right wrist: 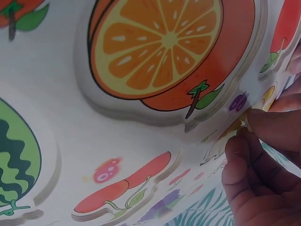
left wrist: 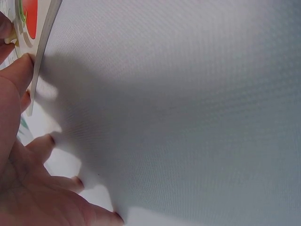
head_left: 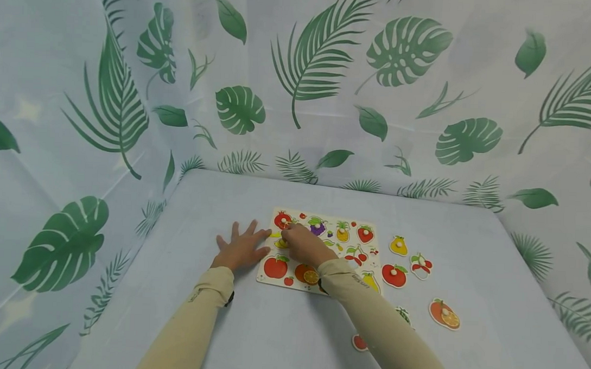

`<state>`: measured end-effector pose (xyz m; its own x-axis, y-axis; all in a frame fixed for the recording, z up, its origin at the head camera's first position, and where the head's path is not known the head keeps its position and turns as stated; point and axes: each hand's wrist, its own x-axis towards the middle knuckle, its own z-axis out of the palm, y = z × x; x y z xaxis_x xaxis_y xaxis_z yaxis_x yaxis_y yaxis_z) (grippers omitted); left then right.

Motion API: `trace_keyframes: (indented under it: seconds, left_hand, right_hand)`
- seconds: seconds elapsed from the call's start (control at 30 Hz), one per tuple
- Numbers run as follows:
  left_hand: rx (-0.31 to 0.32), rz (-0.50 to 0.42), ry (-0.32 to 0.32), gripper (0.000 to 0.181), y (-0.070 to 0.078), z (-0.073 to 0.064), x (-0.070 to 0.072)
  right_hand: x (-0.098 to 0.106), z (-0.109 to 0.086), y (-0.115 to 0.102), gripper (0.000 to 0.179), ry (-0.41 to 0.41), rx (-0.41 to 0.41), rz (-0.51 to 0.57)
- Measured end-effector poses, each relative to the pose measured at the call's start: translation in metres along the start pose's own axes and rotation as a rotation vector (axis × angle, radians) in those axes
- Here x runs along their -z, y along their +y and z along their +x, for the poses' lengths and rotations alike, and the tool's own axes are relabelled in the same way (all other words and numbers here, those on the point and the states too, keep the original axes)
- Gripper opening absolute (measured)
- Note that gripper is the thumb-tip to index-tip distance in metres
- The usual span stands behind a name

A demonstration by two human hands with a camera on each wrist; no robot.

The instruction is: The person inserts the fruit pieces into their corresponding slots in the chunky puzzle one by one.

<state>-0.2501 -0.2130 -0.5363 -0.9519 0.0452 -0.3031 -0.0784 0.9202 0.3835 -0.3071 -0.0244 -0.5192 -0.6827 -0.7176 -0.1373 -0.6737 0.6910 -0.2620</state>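
Observation:
A fruit puzzle board [head_left: 263,277] lies flat on the table. At its left side my right hand [head_left: 307,245] pinches a yellow fruit puzzle piece [head_left: 280,243] between thumb and fingers, low over the board. The right wrist view shows these fingers [right wrist: 270,132] closed together, with the piece mostly hidden. My left hand [head_left: 241,249] has its fingers spread on the table, and its thumb and index finger touch the board's left edge. Knobbed pomegranate [head_left: 282,220], grape [head_left: 317,226], pineapple [head_left: 342,232] and strawberry [head_left: 365,234] pieces sit along the board's far row.
Right of the board lie loose knobbed pieces: a pear [head_left: 398,245], cherries [head_left: 421,266], an apple [head_left: 394,276] and an orange [head_left: 444,314]. My right forearm partly covers a green piece [head_left: 403,313] and a red piece [head_left: 359,343]. A leaf-patterned curtain [head_left: 321,136] stands behind the table.

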Motion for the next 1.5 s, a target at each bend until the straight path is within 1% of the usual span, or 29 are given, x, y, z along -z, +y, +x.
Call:
trace_keyframes:
  seconds: [0.13,0.23,0.37,0.43,0.63,0.7,0.8,0.93,1.1,1.3,1.4,1.5]
  left_hand:
    - [-0.002,0.004,0.0,0.061,0.003,0.001,-0.001]
    - [0.004,0.003,-0.003,0.061,0.005,0.001,0.0]
    - [0.01,-0.007,-0.014,0.061,0.007,0.001,0.001]
    - [0.016,-0.005,-0.021,0.062,0.007,0.001,0.001]
    - [0.03,-0.022,-0.028,0.063,0.004,0.003,-0.001]
    - [0.03,-0.027,-0.033,0.064,0.002,0.005,-0.002]
    - [0.028,-0.023,-0.035,0.064,-0.001,0.006,-0.002]
    - [0.027,-0.025,-0.03,0.065,-0.003,0.004,-0.001]
    - [0.023,-0.039,-0.03,0.064,0.0,0.0,0.001]
    - [0.017,-0.035,-0.032,0.065,0.003,0.0,0.001]
    - [0.017,-0.028,-0.034,0.065,0.002,0.0,0.0]
    - [0.016,-0.025,-0.031,0.066,0.002,0.0,0.0]
  right_hand:
    - [0.0,-0.002,0.004,0.028,0.009,0.014,0.012]
    - [0.004,-0.005,0.009,0.027,0.002,0.029,0.059]
    - [0.015,-0.016,0.018,0.028,-0.014,0.01,0.118]
    - [0.022,-0.023,0.023,0.027,0.0,0.005,0.13]
    - [0.041,-0.053,0.044,0.025,0.048,-0.003,0.147]
    - [0.043,-0.064,0.053,0.026,0.057,-0.02,0.147]
    - [0.046,-0.08,0.067,0.025,0.074,-0.034,0.117]
    - [0.05,-0.102,0.085,0.023,0.095,-0.045,0.091]
    - [0.057,-0.127,0.105,0.023,0.129,-0.093,0.1]
    - [0.063,-0.164,0.132,0.023,0.168,-0.202,0.099]
    - [0.065,-0.182,0.146,0.021,0.191,-0.221,0.087]
    - [0.065,-0.198,0.158,0.02,0.195,-0.247,0.093]
